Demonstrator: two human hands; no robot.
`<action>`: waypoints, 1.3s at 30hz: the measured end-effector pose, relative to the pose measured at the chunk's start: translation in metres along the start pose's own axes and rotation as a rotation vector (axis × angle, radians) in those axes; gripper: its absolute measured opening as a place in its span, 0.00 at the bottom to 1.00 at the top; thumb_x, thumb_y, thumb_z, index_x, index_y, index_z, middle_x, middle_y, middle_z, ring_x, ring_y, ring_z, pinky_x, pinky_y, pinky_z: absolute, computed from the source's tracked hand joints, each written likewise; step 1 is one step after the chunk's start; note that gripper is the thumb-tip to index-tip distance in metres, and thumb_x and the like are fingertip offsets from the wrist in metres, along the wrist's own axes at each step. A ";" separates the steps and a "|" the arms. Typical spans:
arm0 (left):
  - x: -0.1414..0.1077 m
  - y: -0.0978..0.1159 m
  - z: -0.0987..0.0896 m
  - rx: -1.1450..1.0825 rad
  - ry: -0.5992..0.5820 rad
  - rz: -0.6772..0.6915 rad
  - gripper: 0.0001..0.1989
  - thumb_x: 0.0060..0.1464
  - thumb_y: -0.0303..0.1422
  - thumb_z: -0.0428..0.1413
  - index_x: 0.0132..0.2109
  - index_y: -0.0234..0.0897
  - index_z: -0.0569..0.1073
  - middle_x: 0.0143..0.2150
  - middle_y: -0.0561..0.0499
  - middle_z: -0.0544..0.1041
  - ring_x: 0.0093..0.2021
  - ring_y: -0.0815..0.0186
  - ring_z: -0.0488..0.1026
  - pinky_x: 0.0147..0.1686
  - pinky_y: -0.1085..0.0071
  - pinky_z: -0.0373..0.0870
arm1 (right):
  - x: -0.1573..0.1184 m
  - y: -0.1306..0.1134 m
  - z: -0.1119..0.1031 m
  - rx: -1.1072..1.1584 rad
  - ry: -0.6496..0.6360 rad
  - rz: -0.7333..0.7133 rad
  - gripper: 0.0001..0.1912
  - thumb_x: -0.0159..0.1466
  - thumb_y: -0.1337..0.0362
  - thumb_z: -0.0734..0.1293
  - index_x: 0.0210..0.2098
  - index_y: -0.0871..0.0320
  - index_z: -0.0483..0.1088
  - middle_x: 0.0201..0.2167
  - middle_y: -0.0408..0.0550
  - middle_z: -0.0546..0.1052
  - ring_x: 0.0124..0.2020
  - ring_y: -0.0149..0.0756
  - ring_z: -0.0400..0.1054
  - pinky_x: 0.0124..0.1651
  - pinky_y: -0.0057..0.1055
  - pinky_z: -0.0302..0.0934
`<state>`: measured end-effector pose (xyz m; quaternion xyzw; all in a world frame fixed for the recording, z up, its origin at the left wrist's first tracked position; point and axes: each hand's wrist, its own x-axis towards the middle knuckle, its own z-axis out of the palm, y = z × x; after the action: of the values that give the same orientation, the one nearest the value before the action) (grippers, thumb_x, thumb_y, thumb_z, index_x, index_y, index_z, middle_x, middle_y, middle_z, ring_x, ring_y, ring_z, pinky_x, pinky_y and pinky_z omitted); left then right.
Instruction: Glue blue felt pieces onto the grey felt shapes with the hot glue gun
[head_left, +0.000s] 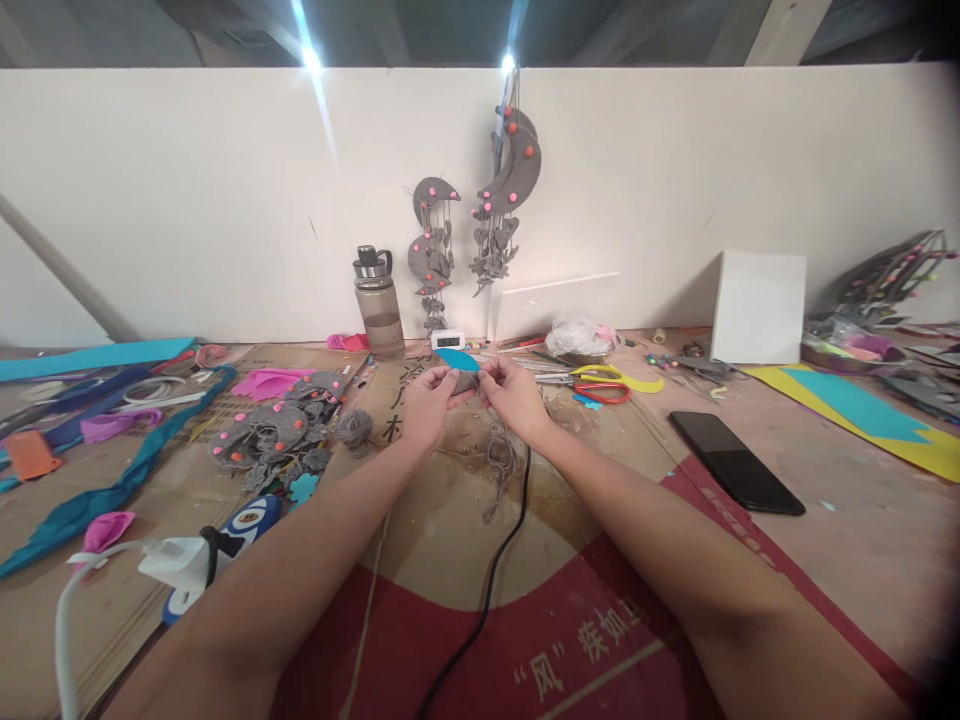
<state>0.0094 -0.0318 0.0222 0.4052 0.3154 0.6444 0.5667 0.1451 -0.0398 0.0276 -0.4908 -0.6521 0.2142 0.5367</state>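
Note:
My left hand (427, 402) pinches a small felt piece, with a pointed blue part (456, 357) on top and a grey part (466, 382) below it. My right hand (516, 397) meets it from the other side, fingers closed at its right edge. Whether the blue and grey parts are joined cannot be made out. Below the hands, loose grey yarn (501, 455) lies tangled on the cardboard (427, 560). A grey yarn ball (355, 430) rests left of my left hand. Red-handled scissors (604, 392) and yellow-handled scissors (600, 372) lie to the right.
A bottle (381, 310) and a small digital clock (448, 340) stand at the back. Grey crescent hangings (517, 165) hang on the white wall. A phone (735, 462) lies right, decorated grey crescents (270, 430) left. A black cable (501, 560) crosses the cardboard.

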 end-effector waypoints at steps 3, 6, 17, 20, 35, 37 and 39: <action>0.002 0.000 -0.003 -0.032 -0.027 -0.069 0.08 0.47 0.31 0.63 0.31 0.32 0.72 0.25 0.53 0.74 0.28 0.71 0.73 0.45 0.60 0.76 | 0.001 0.002 0.001 0.046 -0.013 0.029 0.03 0.60 0.65 0.61 0.30 0.54 0.64 0.19 0.40 0.71 0.19 0.32 0.67 0.27 0.32 0.63; 0.007 -0.003 -0.008 -0.089 -0.046 -0.148 0.09 0.48 0.31 0.63 0.30 0.32 0.70 0.26 0.51 0.75 0.30 0.70 0.75 0.46 0.61 0.75 | 0.002 0.005 0.002 0.108 -0.012 0.073 0.02 0.59 0.65 0.61 0.30 0.54 0.65 0.19 0.40 0.71 0.19 0.32 0.67 0.26 0.31 0.64; 0.006 -0.005 -0.009 -0.121 -0.057 -0.145 0.09 0.46 0.31 0.64 0.31 0.32 0.71 0.29 0.49 0.77 0.31 0.69 0.75 0.45 0.61 0.76 | 0.000 -0.004 0.000 0.002 0.021 0.011 0.06 0.60 0.60 0.62 0.31 0.55 0.66 0.20 0.40 0.70 0.23 0.31 0.65 0.29 0.29 0.61; 0.003 -0.005 -0.006 -0.098 -0.078 -0.085 0.11 0.45 0.33 0.65 0.31 0.31 0.72 0.25 0.54 0.73 0.25 0.74 0.71 0.43 0.62 0.76 | -0.001 -0.007 -0.002 -0.039 0.028 0.015 0.06 0.59 0.61 0.62 0.28 0.56 0.66 0.20 0.41 0.70 0.24 0.31 0.65 0.30 0.28 0.60; 0.014 -0.010 -0.016 -0.149 -0.082 -0.220 0.09 0.46 0.31 0.63 0.32 0.31 0.72 0.30 0.47 0.77 0.32 0.68 0.76 0.44 0.61 0.76 | 0.003 0.002 0.001 0.031 -0.042 0.098 0.04 0.58 0.65 0.59 0.29 0.55 0.65 0.19 0.38 0.69 0.20 0.30 0.64 0.27 0.28 0.59; 0.017 -0.011 -0.020 -0.137 -0.060 -0.175 0.10 0.45 0.31 0.64 0.30 0.31 0.71 0.29 0.48 0.77 0.31 0.69 0.75 0.44 0.60 0.76 | 0.006 0.004 -0.002 -0.019 -0.028 0.064 0.04 0.58 0.66 0.59 0.30 0.56 0.66 0.21 0.40 0.71 0.23 0.31 0.65 0.30 0.28 0.60; 0.021 -0.012 -0.025 -0.115 -0.028 -0.114 0.12 0.44 0.32 0.65 0.29 0.32 0.69 0.27 0.51 0.74 0.30 0.70 0.74 0.44 0.60 0.76 | 0.012 0.004 -0.011 -0.098 0.001 0.028 0.07 0.59 0.66 0.59 0.32 0.57 0.68 0.25 0.42 0.74 0.28 0.33 0.67 0.35 0.29 0.61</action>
<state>-0.0079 -0.0074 0.0036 0.3624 0.2924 0.6225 0.6291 0.1572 -0.0307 0.0335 -0.5256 -0.6546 0.1893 0.5094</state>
